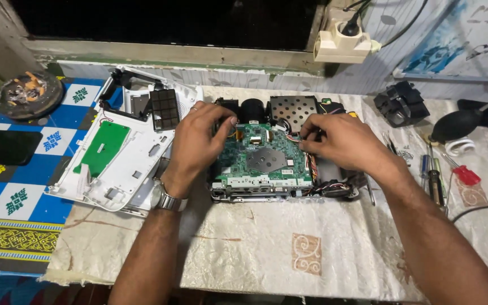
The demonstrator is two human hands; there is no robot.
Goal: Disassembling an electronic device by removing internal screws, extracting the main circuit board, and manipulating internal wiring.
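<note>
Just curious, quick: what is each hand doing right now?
Left hand: fingers curled on the left edge of the green circuit board; grip cannot be told.
Right hand: fingertips pinched at the wires on its right.

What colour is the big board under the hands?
Green, with a grey metal plate in the middle; the board shows best in the head view.

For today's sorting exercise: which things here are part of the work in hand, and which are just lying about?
In use: left hand and right hand on the green circuit board of the opened device.

Lying about: white cover, screwdrivers, black air blower, ashtray, wall socket.
</note>
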